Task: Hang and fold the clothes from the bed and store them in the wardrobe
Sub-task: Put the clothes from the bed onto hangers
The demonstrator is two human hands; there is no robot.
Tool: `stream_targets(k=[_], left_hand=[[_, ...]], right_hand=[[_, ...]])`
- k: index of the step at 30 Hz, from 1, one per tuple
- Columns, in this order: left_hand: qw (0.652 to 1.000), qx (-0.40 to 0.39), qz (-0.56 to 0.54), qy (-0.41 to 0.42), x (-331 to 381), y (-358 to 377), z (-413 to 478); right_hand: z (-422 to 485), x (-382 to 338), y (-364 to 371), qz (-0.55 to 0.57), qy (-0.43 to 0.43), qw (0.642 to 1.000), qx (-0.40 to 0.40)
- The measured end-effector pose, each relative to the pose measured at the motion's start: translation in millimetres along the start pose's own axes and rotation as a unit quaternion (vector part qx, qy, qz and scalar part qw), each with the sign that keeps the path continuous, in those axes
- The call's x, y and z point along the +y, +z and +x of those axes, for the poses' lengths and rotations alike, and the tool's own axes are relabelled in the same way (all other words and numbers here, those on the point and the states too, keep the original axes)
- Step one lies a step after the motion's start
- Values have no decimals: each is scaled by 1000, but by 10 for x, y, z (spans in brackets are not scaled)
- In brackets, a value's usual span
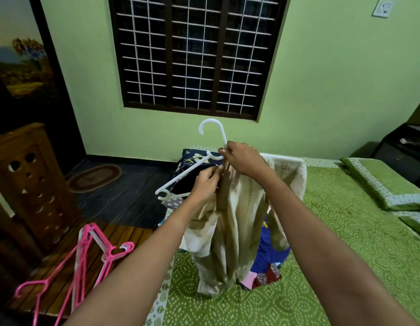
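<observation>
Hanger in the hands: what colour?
White hanger, gripped at the neck by the right hand; seen in the head view.

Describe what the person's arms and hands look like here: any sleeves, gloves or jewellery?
Both arms are bare from the bottom edge of the picture up to the hands; no sleeve shows anywhere along them. The left hand and right hand wear no gloves, and no watch, bangle or ring is visible on the wrists or fingers. Nails look short and unpainted, though they are small in this view.

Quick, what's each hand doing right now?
Left hand: closed, pinching the cream shirt near its collar.
Right hand: closed, holding the white hanger at its neck.
</observation>
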State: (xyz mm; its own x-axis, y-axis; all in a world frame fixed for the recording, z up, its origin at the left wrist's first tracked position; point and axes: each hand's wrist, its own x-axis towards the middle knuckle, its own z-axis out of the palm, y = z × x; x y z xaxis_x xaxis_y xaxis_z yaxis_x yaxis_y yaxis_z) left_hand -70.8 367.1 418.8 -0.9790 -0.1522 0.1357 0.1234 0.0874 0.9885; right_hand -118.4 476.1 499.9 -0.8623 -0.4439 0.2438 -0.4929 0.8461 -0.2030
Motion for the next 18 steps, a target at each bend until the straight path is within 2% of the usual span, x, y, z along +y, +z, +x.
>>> stream_targets(k=[2,4,6,8,9,15,18], left_hand=[[997,12,54,-60,-29,-57,-11],[975,-20,162,-150,-134,-135,-33],[929,-95,285,-217,-239,-260,-147],[881,-142,394,-223,-414,-382,-209],[867,-135,432,-210,-483,-432,-237],[867,113,461,-150,-598,-787,-135],[906,168,341,-187,-483,-957,-133]], right_hand=[[-4,53,-5,11,12,1000,18],[-10,99,-33,23,23,999,35],[-9,141,-73,33,34,998,51],[5,192,-109,37,47,996,68],[10,219,-123,35,54,995,74],[-13,385,-88,56,97,991,74],[-67,532,-65,32,110,992,62]])
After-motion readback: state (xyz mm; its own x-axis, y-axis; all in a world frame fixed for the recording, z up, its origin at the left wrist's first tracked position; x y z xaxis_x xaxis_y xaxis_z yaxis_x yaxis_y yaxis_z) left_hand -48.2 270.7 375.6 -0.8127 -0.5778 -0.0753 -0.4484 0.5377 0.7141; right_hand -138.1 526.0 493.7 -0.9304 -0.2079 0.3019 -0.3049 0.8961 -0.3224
